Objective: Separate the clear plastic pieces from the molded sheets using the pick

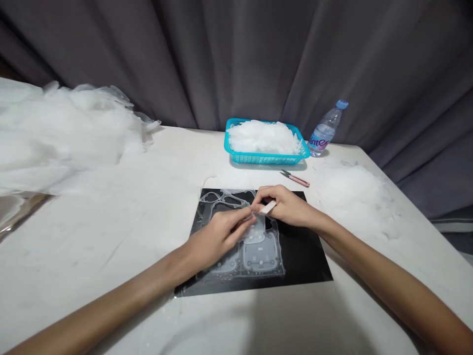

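A translucent, rubbery moulded sheet [261, 256] with rounded-square shapes lies on a black mat [303, 256]. Over its upper middle, my left hand [225, 229] is closed, thumb and fingers pinching the edge of a translucent piece of the sheet. My right hand [283, 204] meets it there, its fingertips pressed together at the same edge. From the right hand's grip sticks out a flat white strip [268, 207]; its kind cannot be made out. Cut-out loops of the sheet's frame [225, 198] curl at the mat's far edge. The fingertips hide the exact point of contact.
Beyond the mat stands a turquoise basket [266, 159] heaped with translucent white pieces, beside a water bottle [325, 132]. Pink-handled thread snips [295, 178] lie before it. Large translucent piles rest at left [70, 133] and right [354, 197]. A grey curtain [236, 59] hangs behind the white table [111, 276].
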`<state>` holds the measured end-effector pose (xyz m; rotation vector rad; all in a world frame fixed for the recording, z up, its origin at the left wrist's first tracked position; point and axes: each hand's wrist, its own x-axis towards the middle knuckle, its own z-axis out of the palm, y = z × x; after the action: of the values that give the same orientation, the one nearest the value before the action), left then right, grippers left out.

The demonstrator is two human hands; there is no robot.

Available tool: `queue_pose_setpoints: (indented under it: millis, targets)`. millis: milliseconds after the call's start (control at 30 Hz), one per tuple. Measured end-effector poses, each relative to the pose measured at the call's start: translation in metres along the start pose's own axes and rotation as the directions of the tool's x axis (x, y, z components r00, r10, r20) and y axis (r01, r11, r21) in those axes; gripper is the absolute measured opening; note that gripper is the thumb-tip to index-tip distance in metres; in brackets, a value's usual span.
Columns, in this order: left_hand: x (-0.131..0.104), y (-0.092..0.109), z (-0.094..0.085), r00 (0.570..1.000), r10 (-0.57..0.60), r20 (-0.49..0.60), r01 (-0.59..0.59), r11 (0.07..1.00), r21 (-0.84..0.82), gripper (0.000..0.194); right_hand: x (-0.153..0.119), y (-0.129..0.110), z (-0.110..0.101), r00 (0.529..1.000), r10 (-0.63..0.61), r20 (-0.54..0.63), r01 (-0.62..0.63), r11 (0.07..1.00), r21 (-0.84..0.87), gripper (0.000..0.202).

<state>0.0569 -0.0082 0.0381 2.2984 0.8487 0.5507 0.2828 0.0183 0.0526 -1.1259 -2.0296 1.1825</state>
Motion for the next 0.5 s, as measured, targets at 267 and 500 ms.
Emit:
queue_pose_setpoints:
  millis: [267, 500]
  targets:
    - [-0.018, 0.008, 0.016, 0.924, 0.371, -0.094, -0.317, 0.880, 0.353, 0.019, 0.002, 0.020, 0.000, 0.955, -0.051, -0.293, -0.136, 0.802, -0.582, 0.016]
    - [-0.005, 0.001, 0.002, 0.976, -0.218, 0.005, 0.207, 0.920, -0.333, 0.024, -0.014, -0.005, -0.033, 0.983, -0.082, -0.166, 0.034, 0.960, -0.276, 0.022]
